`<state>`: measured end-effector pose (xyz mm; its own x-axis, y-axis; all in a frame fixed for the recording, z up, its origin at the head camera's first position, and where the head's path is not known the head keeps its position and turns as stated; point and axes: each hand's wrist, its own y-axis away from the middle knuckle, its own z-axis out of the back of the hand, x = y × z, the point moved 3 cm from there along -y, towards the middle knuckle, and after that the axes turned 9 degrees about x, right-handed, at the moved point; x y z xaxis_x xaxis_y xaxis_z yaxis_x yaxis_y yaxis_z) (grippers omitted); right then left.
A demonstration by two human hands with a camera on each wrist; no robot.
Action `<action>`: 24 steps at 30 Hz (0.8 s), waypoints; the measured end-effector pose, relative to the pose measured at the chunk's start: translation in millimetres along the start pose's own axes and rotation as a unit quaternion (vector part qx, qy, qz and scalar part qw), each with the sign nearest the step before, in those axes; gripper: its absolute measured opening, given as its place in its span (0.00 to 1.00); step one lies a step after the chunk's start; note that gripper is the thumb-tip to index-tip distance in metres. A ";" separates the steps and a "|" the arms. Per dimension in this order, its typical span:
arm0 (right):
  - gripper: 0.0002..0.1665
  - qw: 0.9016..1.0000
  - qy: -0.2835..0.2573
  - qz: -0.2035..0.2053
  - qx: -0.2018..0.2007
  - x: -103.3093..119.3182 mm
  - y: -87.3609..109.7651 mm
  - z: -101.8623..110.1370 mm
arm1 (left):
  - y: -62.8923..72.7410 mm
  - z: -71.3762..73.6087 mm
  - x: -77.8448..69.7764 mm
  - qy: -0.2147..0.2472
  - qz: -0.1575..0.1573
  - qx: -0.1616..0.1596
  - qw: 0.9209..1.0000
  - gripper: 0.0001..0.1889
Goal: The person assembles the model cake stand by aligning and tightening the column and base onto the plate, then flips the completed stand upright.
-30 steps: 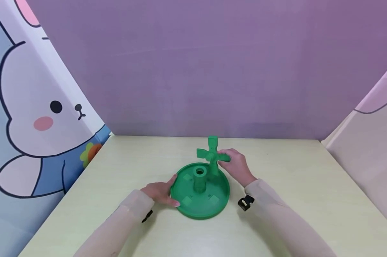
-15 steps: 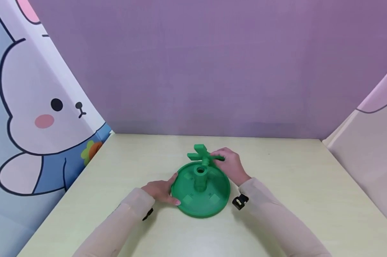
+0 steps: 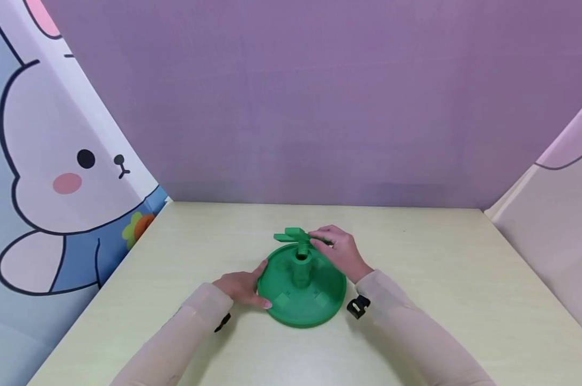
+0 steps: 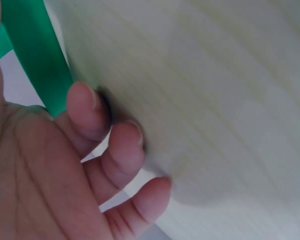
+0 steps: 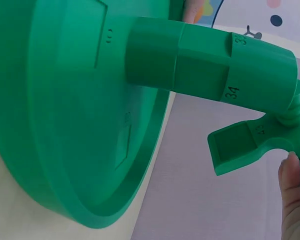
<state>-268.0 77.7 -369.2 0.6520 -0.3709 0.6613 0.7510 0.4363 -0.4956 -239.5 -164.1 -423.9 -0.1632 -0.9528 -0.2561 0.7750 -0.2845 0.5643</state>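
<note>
Lower centre of the head view, my right hand (image 3: 340, 252) pinches a green cross-shaped connector (image 3: 294, 232), its threaded stem (image 5: 292, 115) tilted at the mouth of the green post (image 3: 301, 274) on the round green base (image 3: 302, 315). My left hand (image 3: 241, 287), thumb and forefinger spread, touches the base. Likely I'm joining them; next calls for straightening the stem, then twisting.

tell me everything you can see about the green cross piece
The green cross looks like smooth plastic, with blocky arms spreading from its centre and a short ridged stub underneath. Dark characters mark its arms, not all readable. The right hand pinches one arm, holding the cross above the round base, tilted, with the stub at the mouth of the upright post. Whether stub and post touch is unclear.
</note>
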 end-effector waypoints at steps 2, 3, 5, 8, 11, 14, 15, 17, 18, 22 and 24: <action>0.16 1.000 0.005 -0.005 -0.001 -1.4 1.2 -1.1 | 0.5 -0.5 0.2 -0.001 -0.001 0.001 1.000 0.57; 0.18 1.000 0.007 -0.007 -0.001 -1.8 1.6 -1.7 | 0.7 -0.7 0.2 -0.001 -0.001 0.001 1.000 0.57; 0.22 1.000 0.011 -0.014 -0.001 -2.3 2.3 -2.6 | 1.0 -0.9 0.3 -0.003 -0.002 0.000 1.000 0.57; 0.25 1.000 0.009 -0.023 -0.003 -1.6 3.6 -3.4 | 1.2 -1.1 0.3 -0.004 -0.005 0.000 1.000 0.57; 0.22 1.000 0.008 -0.019 -0.008 -0.2 5.5 -4.2 | 2.0 -1.1 0.1 -0.003 -0.005 0.000 1.000 0.57; 0.17 1.000 0.018 0.005 -0.015 0.3 7.7 -5.5 | 3.2 -1.2 -0.2 -0.003 -0.004 -0.001 1.000 0.57; 0.15 0.999 0.022 0.016 -0.018 0.8 8.5 -6.0 | 3.5 -1.2 -0.3 -0.003 -0.004 -0.001 1.000 0.57; 0.12 0.998 0.033 0.037 -0.024 1.9 9.9 -6.9 | 4.1 -1.3 -0.5 -0.004 -0.005 -0.001 1.000 0.57; 0.10 0.998 0.039 0.046 -0.027 2.3 10.6 -7.4 | 4.5 -1.3 -0.7 -0.005 -0.004 -0.001 1.000 0.57; 0.10 0.996 0.052 0.069 -0.033 3.6 13.5 -9.0 | 5.6 -1.1 -1.0 -0.008 -0.004 0.001 1.000 0.57; 0.09 0.995 0.053 0.076 -0.035 3.5 14.9 -9.7 | 5.5 -1.4 -0.5 -0.009 -0.003 0.001 1.000 0.57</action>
<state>-253.5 75.0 -379.7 0.7636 -0.3900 0.5146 0.6454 0.4376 -0.6260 -234.3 -165.0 -421.7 -0.1788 -0.9529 -0.2449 0.7724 -0.2902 0.5649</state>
